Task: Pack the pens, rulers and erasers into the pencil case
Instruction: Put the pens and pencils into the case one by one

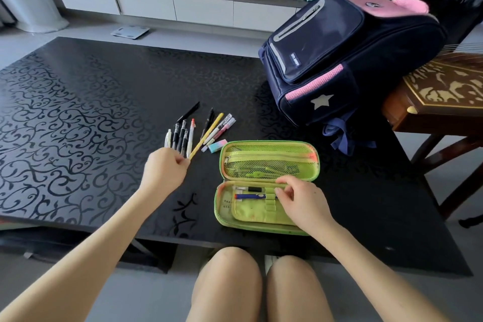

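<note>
A green pencil case (269, 155) lies open on the black table, its mesh lid folded back. Two pens (249, 193) sit in the elastic loops of its lower half. My right hand (300, 198) rests on that lower half, fingers pinching at the loops beside the pens. My left hand (166, 167) is closed on the near end of a yellow pencil (206, 136), which points up and right over the table. Several loose pens (183, 133) lie fanned out left of the case. A pastel eraser (217, 146) lies at the case's upper left corner.
A navy and pink backpack (339, 55) stands at the table's right far side, leaning by a carved wooden chair (444, 91). The patterned black table (78, 125) stretches to the left. A TV cabinet (170, 2) stands beyond. My knees are below the table's front edge.
</note>
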The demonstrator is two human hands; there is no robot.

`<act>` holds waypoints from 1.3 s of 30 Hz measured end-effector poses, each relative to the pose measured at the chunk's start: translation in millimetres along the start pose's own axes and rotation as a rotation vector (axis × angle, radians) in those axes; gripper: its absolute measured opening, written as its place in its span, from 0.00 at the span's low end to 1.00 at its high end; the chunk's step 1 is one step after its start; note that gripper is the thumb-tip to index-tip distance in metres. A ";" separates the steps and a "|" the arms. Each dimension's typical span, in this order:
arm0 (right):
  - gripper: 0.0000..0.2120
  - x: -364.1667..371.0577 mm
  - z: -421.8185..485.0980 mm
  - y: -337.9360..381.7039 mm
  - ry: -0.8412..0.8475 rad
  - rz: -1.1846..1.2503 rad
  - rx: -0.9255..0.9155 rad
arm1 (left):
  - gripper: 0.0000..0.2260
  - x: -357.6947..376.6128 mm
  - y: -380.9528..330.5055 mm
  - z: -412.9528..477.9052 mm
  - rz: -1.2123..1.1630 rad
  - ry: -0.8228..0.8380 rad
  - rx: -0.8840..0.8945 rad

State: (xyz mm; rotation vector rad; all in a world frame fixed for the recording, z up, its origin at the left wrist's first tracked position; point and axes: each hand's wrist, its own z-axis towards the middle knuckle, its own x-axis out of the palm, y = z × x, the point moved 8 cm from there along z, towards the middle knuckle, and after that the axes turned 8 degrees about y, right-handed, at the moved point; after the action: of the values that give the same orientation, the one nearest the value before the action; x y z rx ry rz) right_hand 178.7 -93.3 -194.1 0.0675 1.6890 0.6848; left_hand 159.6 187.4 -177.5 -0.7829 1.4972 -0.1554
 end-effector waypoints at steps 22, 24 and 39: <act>0.10 -3.9 -7.2 13.9 0.259 0.993 0.235 | 0.04 29.2 -98.3 -99.6 0.199 -0.202 0.701; 0.10 -3.9 -12.6 7.3 0.349 1.040 0.225 | 0.07 34.8 -99.2 -97.7 0.320 -0.201 0.830; 0.05 -2.9 -23.6 -49.1 0.057 0.650 0.273 | 0.16 52.5 -32.3 -60.8 0.226 0.061 0.715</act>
State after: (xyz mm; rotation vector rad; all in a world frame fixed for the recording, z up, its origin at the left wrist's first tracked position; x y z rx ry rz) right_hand 173.5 -144.2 -213.0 0.8239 1.8112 0.9285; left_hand 121.4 112.0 -196.2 -0.0357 1.4338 -0.5131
